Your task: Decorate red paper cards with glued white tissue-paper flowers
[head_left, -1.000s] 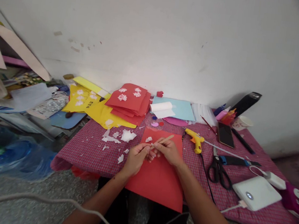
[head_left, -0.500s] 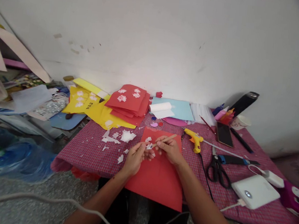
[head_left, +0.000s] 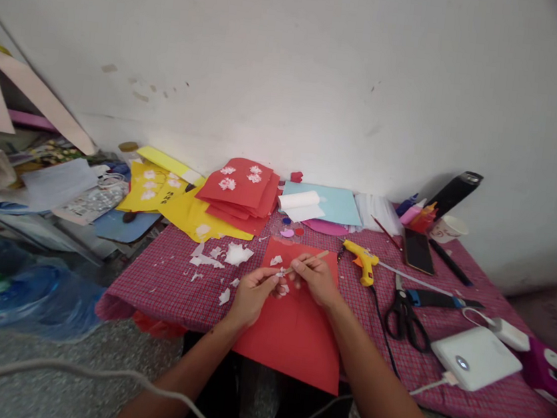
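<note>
My left hand [head_left: 255, 293] pinches a small scrap of white paper [head_left: 280, 274] at its fingertips. A thin wooden stick [head_left: 314, 259] is gripped in my right hand [head_left: 314, 281], and its lower end meets the scrap between the two hands. Both hands hover over a red sheet [head_left: 293, 341] that overhangs the table's front edge. Another white paper piece [head_left: 276, 260] lies on the sheet just beyond my fingers. Torn white scraps [head_left: 239, 253] are scattered to the left. My fingers partly cover the scrap and the stick's tip.
Behind are red cards with white flowers [head_left: 241, 181], yellow paper [head_left: 192, 212] and a white paper roll [head_left: 300, 200]. To the right lie a yellow glue gun [head_left: 364, 259], scissors [head_left: 404, 317], a cutter [head_left: 432, 299], a phone [head_left: 418, 250] and a white power bank [head_left: 475, 357]. A cable crosses the foreground.
Half a second ago my hands were slightly apart, with more white paper showing between them. Now the left fingertips are closer to the stick's end and cover more of the paper.
</note>
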